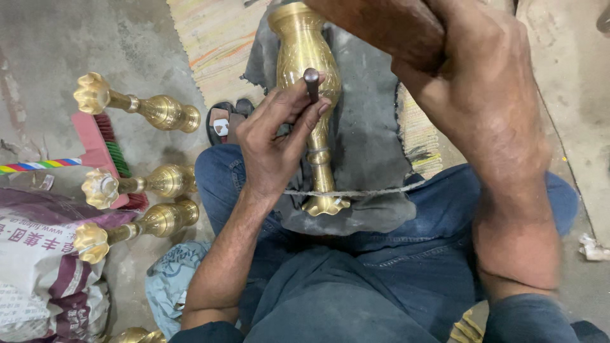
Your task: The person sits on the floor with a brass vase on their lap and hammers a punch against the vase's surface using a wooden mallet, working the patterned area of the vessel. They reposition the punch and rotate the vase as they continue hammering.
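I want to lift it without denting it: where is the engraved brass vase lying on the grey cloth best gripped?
Grip the engraved brass vase at its narrow neck, coming from its right side: the left hand with the dark metal punch covers its left, and the neck is the slimmest part.

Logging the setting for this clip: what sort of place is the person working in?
Probably a small metalcraft workshop with work done seated on the floor. The left hand sets a punch on a brass vase laid over a grey cloth, three more brass vases lie on the concrete floor, and the right hand grips a wooden handle.
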The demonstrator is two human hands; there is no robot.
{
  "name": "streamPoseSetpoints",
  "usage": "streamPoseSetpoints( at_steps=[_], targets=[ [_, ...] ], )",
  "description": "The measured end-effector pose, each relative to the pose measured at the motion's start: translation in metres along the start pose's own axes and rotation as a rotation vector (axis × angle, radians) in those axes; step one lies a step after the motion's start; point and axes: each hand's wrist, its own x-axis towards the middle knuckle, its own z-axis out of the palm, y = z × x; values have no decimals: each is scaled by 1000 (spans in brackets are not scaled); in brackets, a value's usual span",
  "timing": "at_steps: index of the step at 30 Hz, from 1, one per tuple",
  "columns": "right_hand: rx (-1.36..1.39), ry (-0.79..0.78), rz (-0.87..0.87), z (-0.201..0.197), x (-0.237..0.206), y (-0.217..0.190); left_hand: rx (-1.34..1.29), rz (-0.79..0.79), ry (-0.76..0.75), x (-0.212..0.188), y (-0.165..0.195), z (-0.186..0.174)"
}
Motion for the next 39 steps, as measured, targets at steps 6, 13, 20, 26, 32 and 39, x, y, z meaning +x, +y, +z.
streamPoseSetpoints(
  at_steps=[6, 13, 20, 26, 32, 39],
  targets=[
    [281, -10, 130, 9, 3, 2, -59, -41, -7, -1, 1, 1],
    [328, 64, 76, 7, 3, 2, -40, -13, -11, -3, -3, 0],
    [259, 13, 39, 4, 1, 2, -13, -15, -10, -2, -3, -1],
    [152, 11, 17, 11, -4, 5, -22, -23, -16, -3, -8, 1],
    [210, 15, 30, 34, 5, 3, -282, -59, 100, -14, -9, 3],
    [141, 12, -13, 26, 6, -4, -123, -147, 173, -24, -12, 14]
  ],
)
